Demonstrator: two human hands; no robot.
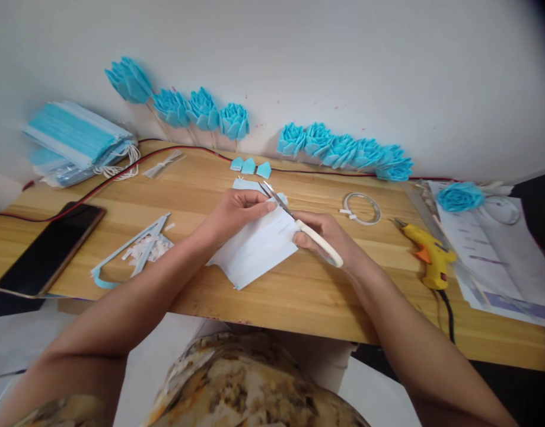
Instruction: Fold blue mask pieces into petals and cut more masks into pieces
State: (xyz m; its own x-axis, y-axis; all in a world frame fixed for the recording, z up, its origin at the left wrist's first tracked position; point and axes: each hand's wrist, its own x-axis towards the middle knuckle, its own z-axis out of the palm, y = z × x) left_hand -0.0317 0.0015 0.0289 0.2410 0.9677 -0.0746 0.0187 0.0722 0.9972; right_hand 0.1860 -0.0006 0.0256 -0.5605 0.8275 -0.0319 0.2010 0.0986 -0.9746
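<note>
Scissors (pixel 314 237) with white handles are gripped in my right hand (pixel 319 228); their blades lie apart and point up and left. My left hand (pixel 243 213) pinches the far part of a pale sheet of mask fabric (pixel 258 252) close to the blade tips. A light blue strip of the fabric shows beyond my left fingers. Just past it, near the red and black cable, lie small blue cut petals (pixel 248 166) in a short row. My left forearm passes beside a heap of white scraps (pixel 147 247) and thin cut-off strips (pixel 141 261).
Blue fabric flowers (pixel 203 110) on sticks lean against the wall, with more flowers (pixel 338 150) to their right. Face masks (pixel 76 139) and a phone (pixel 52 249) lie left. Rightward are a tape roll (pixel 379 213), a yellow glue gun (pixel 432 261) and papers (pixel 490 255). A cable (pixel 196 148) crosses the table.
</note>
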